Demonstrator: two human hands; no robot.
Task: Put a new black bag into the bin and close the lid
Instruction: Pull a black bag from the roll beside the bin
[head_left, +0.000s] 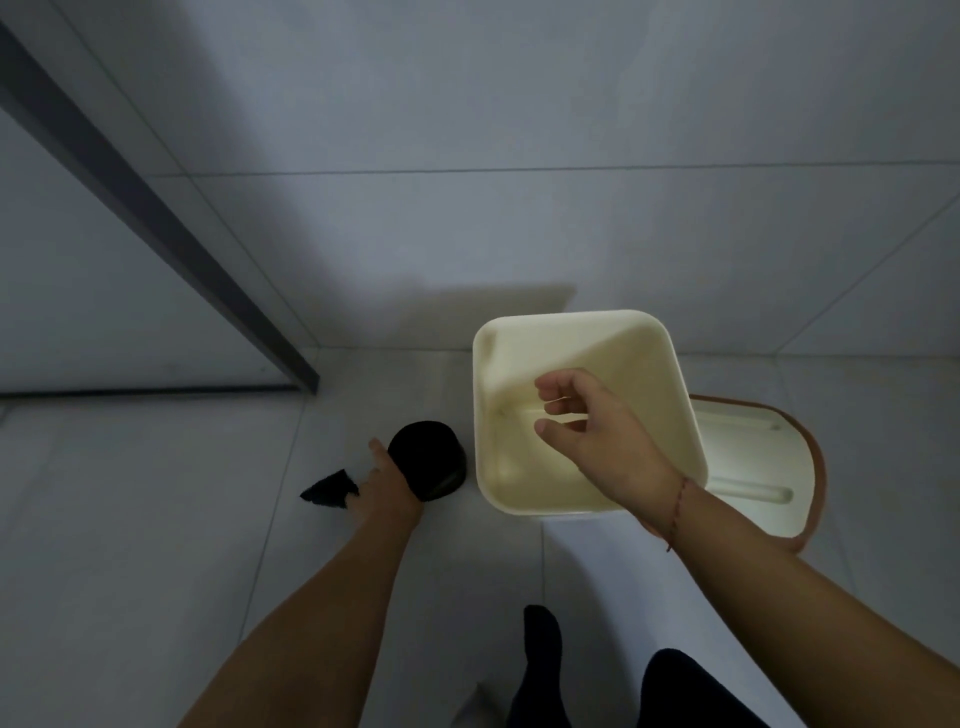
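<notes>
A cream square bin (519, 488) stands open and unlined on the tiled floor near the wall. Its lid (753, 467), cream with a brown rim, lies flat on the floor to the bin's right. A black roll of bags (431, 454) sits on the floor left of the bin. My left hand (382, 480) is down against the roll, and a loose black end of bag (330, 488) sticks out to its left. My right hand (587, 421) hovers over the bin's opening, fingers loosely curled and apart, holding nothing.
White tiled walls meet the floor just behind the bin. A dark grey frame (156, 223) runs diagonally at left and ends at the floor. My dark-socked foot (543, 654) and a dark trouser leg (691, 696) are at the bottom.
</notes>
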